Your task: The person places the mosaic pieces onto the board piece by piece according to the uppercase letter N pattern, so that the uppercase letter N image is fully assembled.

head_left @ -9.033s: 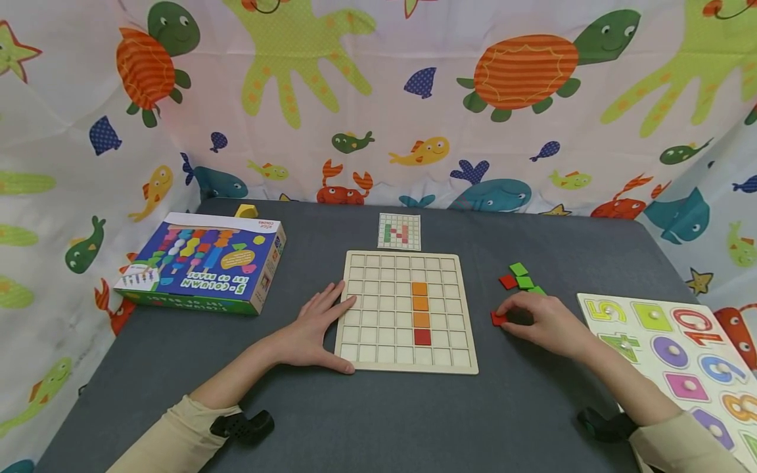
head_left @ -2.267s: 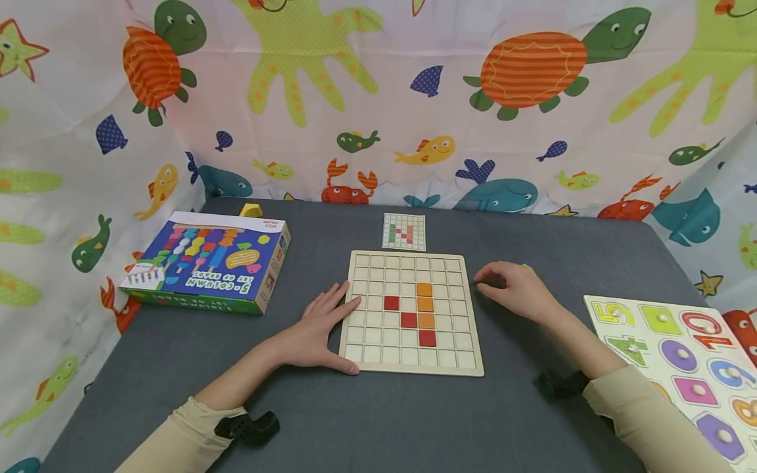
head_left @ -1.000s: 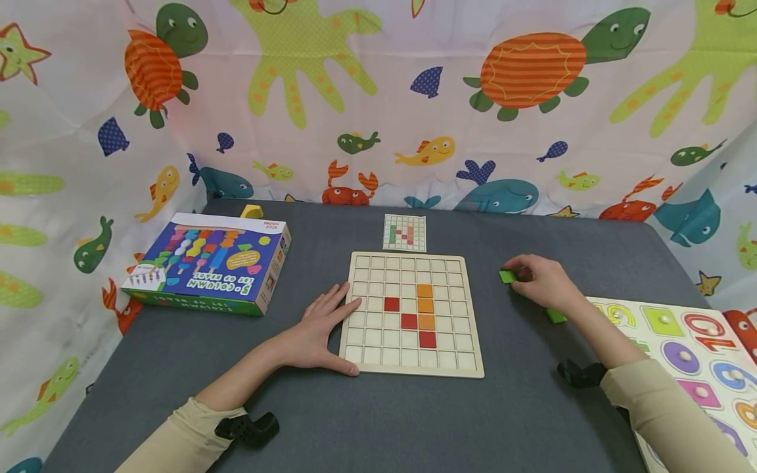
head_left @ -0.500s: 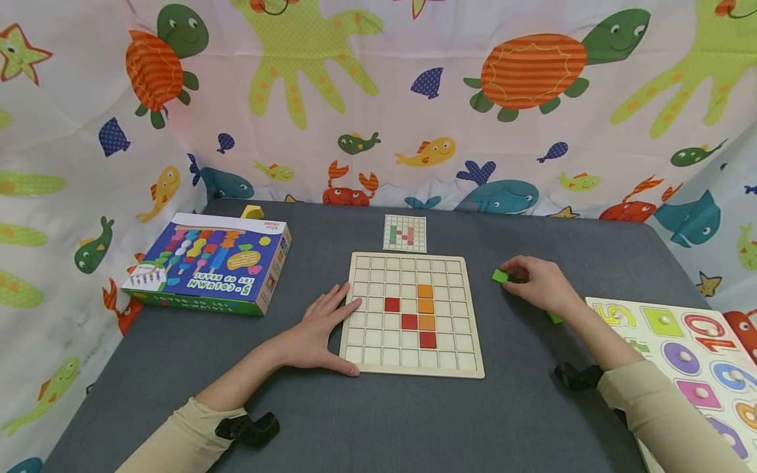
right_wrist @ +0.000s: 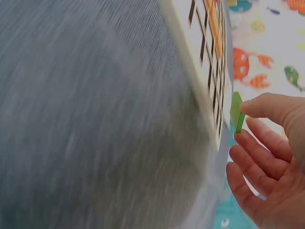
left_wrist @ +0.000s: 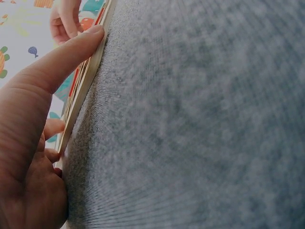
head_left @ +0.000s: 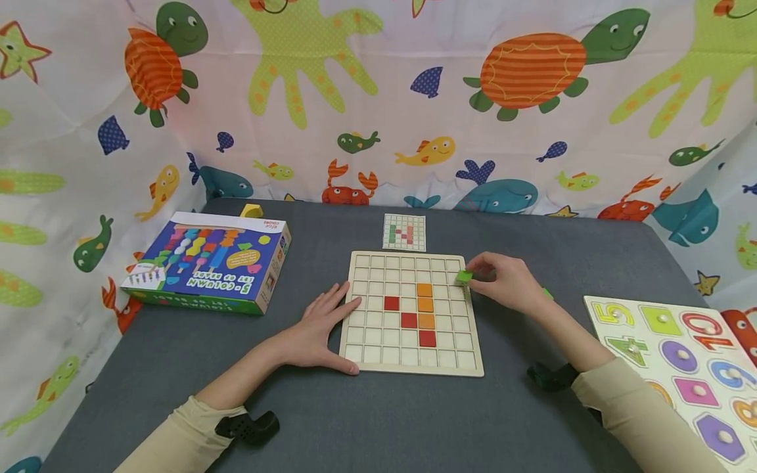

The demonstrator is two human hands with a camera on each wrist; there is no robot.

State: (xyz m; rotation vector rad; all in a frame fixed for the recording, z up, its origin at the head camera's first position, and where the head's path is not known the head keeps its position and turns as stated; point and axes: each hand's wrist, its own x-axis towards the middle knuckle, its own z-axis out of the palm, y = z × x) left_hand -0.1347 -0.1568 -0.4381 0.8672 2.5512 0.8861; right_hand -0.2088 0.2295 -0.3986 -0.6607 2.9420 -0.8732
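The right hand (head_left: 504,282) pinches a green square (head_left: 464,277) by the board (head_left: 414,371) at two o'clock. The left hand (head_left: 312,338), spread, touches the board at nine o'clock. Three red squares (head_left: 427,339) and three orange squares (head_left: 425,305) sit in the board. A little card (head_left: 405,232) lies past it at twelve o'clock.

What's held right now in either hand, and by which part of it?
Right hand: a green tile, pinched at the side nearest the hand. Left hand: nothing gripped, just touching the board's left edge.
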